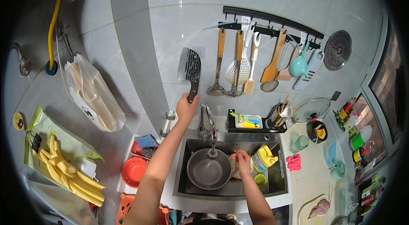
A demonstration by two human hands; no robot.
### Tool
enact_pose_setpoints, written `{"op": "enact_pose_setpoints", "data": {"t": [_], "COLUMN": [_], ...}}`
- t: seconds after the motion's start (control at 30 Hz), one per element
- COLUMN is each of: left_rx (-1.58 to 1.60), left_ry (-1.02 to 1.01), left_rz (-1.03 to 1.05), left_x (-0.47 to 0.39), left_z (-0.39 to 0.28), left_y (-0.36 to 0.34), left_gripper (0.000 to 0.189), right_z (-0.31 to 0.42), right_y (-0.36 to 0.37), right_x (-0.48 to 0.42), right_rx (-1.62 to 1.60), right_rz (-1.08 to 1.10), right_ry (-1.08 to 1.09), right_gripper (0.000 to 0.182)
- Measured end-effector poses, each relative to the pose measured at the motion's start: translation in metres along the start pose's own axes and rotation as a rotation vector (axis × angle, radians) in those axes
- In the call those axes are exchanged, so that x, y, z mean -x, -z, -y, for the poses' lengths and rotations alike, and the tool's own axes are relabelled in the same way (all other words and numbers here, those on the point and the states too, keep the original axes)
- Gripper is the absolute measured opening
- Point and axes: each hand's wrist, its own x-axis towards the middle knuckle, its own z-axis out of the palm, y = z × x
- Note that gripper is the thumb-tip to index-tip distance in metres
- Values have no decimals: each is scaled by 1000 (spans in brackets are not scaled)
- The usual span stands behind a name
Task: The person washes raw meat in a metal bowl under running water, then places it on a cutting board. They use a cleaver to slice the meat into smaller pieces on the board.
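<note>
My left hand [186, 107] grips the black handle of a cleaver [190, 65]. Its broad blade, marked with dark dashes, points up in front of the grey tiled wall; whether it touches the wall I cannot tell. Over the sink [231, 192], my right hand [243, 162] is bent with fingertips close together beside a bowl [250, 163], which it partly covers. What those fingers hold, if anything, is unclear. A round metal pot [209, 169] sits in the sink beneath the chrome faucet [211, 122]. To the right are a yellow bottle [263, 158] and a green scrubber [260, 180].
Ladles [218, 89], a skimmer [238, 68] and a wooden spatula [273, 59] hang from a black rack [271, 22]. Red basin [133, 172] stands left of the sink. At right are a pink cloth [293, 162], a glass [299, 144] and raw meat [319, 209] on a board.
</note>
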Motion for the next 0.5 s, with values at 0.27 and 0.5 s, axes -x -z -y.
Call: {"op": "enact_pose_setpoints", "data": {"t": [0.27,0.5], "left_rx": [5,158], "left_ry": [-30,-109], "left_rz": [-22,121], "left_x": [0,33], "left_z": [-16,-54], "left_y": [-3,6], "left_gripper": [35,27], "right_z": [-7,23], "right_y": [3,7], "right_x": [9,22], "right_rx": [16,-92], "right_rz": [-33,-117], "right_ry": [-11,102], "right_gripper": [18,14]}}
